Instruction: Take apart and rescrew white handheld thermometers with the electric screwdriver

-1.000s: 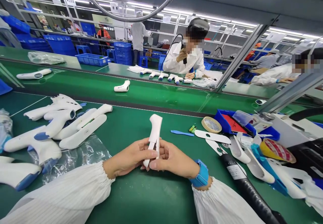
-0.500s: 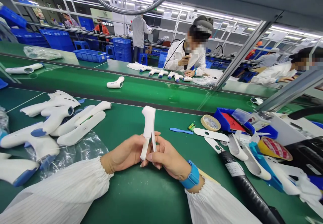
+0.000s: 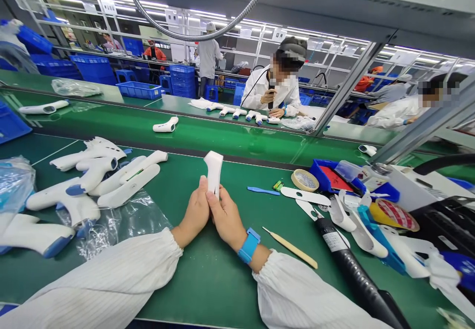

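Head view: white plastic thermometer shell (image 3: pixel 213 173) stands upright over the middle of the green bench (image 3: pixel 218 282), wide end up, held low by both hands. L hand (image 3: pixel 195 208) and R hand (image 3: pixel 226 217) are closed around it side by side, fingers wrapped w/ no gap showing (lower part of the shell hidden, so can't tell how its pieces sit). Even pressure from both sides, w/ the top left clear, looks like the steady way to hold it. To the R of the hands on the bench: blue tray (image 3: pixel 326 170) w/ a red sheet inside and some clear pieces, hard to make out; tape roll (image 3: pixel 304 180) just beside it. To the L: heap of white shells (image 3: pixel 92 180) w/ blue parts, partly on a clear plastic bag (image 3: pixel 111 230). Wooden stick (image 3: pixel 289 247) lies near the R wrist. Past the bench, blue crate (image 3: pixel 139 90), contents can't tell.
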{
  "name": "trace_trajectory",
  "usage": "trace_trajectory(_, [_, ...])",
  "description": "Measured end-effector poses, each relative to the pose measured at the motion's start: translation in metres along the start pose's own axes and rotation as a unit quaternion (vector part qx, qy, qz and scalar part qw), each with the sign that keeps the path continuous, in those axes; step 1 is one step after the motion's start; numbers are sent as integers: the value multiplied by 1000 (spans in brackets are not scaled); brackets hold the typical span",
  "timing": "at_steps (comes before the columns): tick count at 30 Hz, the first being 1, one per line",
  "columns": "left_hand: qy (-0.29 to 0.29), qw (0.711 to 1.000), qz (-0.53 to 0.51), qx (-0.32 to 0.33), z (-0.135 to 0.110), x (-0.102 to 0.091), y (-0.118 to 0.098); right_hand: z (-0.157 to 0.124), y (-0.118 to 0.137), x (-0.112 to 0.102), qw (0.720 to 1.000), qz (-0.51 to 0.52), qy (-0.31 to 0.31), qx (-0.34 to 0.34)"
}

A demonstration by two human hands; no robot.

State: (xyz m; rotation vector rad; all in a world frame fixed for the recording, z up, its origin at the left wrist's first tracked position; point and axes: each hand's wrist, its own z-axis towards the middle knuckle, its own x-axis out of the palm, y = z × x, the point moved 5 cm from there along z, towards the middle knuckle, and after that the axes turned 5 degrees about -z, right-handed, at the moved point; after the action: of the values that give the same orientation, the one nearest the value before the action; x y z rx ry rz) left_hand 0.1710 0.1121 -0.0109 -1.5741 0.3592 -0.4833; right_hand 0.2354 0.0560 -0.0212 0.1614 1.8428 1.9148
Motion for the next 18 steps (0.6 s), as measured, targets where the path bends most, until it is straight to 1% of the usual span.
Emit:
trace_trajectory(2, [44,995,-57,-64,1,5,8,3,-2,0,998,39,23,32])
trace_trajectory(4, [87,981,-122,-124,0,10,15,7,-2,-2,997,56,32,50])
trace_trajectory(6, [109,966,-165,-165,-1,13,18,9,-2,-4,996,55,31,56])
trace_trajectory(9, [123,953,-178,-210,-3,11,18,8,-4,-6,995,59,47,71])
trace_trajectory(11, [112,961,-158,-197,0,4,14,6,-5,-10,992,62,64,84])
trace_trajectory(14, [85,979,-126,-138,7,-11,4,1,-3,-25,988,57,95,109])
trace_trajectory(16, [104,977,-123,-142,10,-15,0,-2,0,-39,983,53,127,124])
trace_trajectory(18, [140,965,-134,-175,9,-15,-2,-4,4,-53,977,33,158,136])
